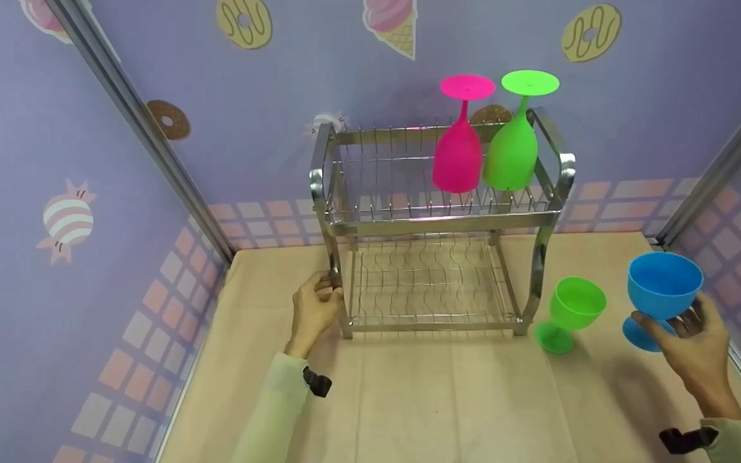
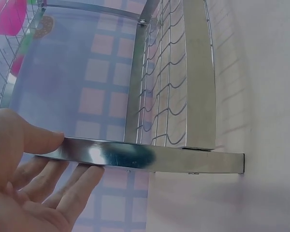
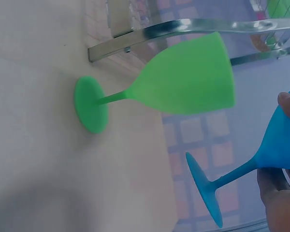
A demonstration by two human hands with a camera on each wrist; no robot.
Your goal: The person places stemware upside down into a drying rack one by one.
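Observation:
At the right, my right hand (image 1: 698, 341) grips the bowl of a blue goblet (image 1: 663, 283), thumb on one side and fingers on the other. The goblet is upright, its mouth up, held above the table. Just left of it a green goblet (image 1: 577, 303) stands upright on its foot. My left hand (image 1: 316, 308) holds the front left leg of a two-tier metal dish rack (image 1: 441, 226); in the left wrist view the thumb (image 2: 46, 140) lies on one side of the leg, the fingers on the other.
A pink goblet (image 1: 458, 157) and another green goblet (image 1: 512, 154) sit upside down on the rack's upper tier, at its right. Below is a wavy wire tier (image 1: 431, 283). Patterned walls (image 1: 267, 128) enclose the cloth-covered table (image 1: 435, 392) at the back and sides.

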